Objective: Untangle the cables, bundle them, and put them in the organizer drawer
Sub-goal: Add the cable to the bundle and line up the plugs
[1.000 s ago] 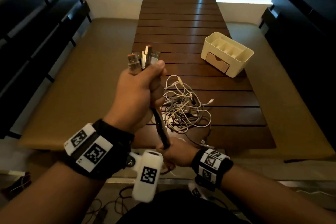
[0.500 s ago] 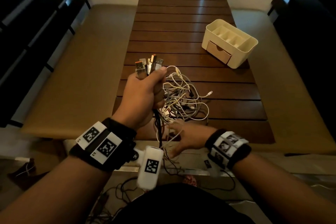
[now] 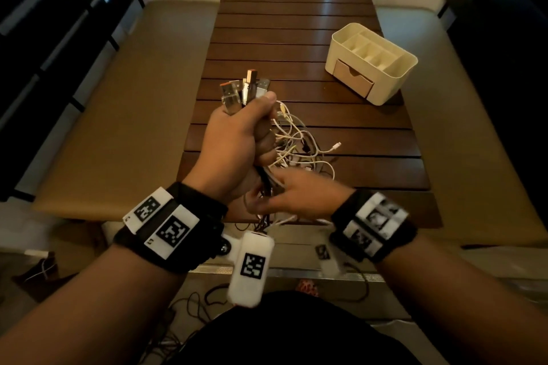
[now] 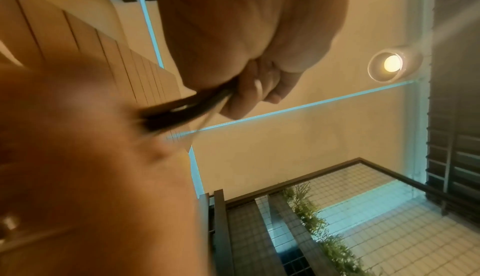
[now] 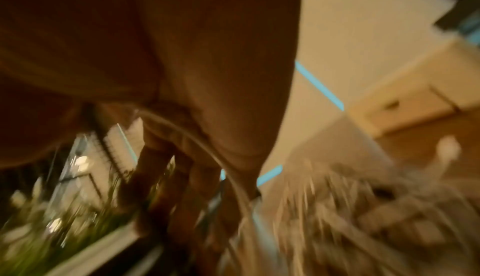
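Up came the right hand [image 3: 292, 195] since half a second before, off the near table edge and in under the left hand [image 3: 237, 142], right against the dark strands hanging from it! That left hand was clenched round a fistful of cables, their silver USB plugs [image 3: 244, 90] fanned out above the thumb. Whether the right hand's fingers had closed on the strands, blur hid. The rest of the white and grey tangled cables [image 3: 299, 148] lay heaped on the dark slatted wooden table [image 3: 296, 24], just right of the fist. Far right stood the cream plastic organizer [image 3: 370, 61], its tan drawer [image 3: 353, 77] shut. Untangling looked barely begun. Next, likely, the right hand needed to run down the strands, combing them free of the heap.
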Tool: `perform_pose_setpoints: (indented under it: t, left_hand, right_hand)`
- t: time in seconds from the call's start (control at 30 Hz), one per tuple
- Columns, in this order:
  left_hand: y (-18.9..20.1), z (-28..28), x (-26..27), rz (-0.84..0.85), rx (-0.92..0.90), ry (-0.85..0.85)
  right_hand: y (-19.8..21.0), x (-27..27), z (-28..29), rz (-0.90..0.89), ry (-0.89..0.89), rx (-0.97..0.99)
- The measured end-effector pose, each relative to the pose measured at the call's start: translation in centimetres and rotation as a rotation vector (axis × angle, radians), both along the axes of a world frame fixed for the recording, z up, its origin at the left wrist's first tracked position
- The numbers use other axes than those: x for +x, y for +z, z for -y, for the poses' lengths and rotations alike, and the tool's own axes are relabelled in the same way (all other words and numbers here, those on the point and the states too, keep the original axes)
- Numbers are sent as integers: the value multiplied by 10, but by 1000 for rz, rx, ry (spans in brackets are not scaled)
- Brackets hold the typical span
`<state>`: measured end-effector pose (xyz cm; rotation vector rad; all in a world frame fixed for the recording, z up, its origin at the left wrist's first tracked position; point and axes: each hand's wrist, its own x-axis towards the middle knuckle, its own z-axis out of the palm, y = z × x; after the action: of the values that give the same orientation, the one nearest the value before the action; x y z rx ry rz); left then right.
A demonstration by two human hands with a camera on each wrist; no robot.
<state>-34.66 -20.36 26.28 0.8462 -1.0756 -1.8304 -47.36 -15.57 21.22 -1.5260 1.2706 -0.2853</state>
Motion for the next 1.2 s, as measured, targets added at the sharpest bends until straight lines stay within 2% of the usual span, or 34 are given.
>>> perform_pose_setpoints:
  t: [0.13,0.27,0.3,0.4,0.43,0.5,0.67,0.87,1.0,1.1,1.2]
  left_hand:
    - [-22,-1,7,56,90,11]
    - [-49,-10,28,143,155,11]
    - [-52,-11,34,158,160,21]
    - [-62,-11,49,198,163,48]
    - [-64,-10,52,198,164,56]
    - [-68,-9,55,195,161,70]
    - [-67,-7,55,226,92,50]
    - [-65,-10,57,215,74,44]
    - [-61,-8,58,179,69,84]
    - [-54,-4,57,130,29,107]
    - [-42,-3,53,102,4,124]
  right_hand:
    - [-50,22,-14,46,45,141]
    - [-67,-6,-13,-55,145,141]
    - [-69,-19,-12,-58,114,158]
    - [-75,-57,-9,-83,-137,99]
    - [-77,-69,-9,-148,-206,29]
    - [-88,-89,-9,-350,-235,-105]
    - [-122,-102,-17,-682,-17,-244]
    - [-128,-92,-22,-866,21,-437]
    - [-113,-98,-17,-793,-75,-424]
    - [-74,-102,0,-423,-427,-425]
    - [-20,-105,21,-181,-675,-534]
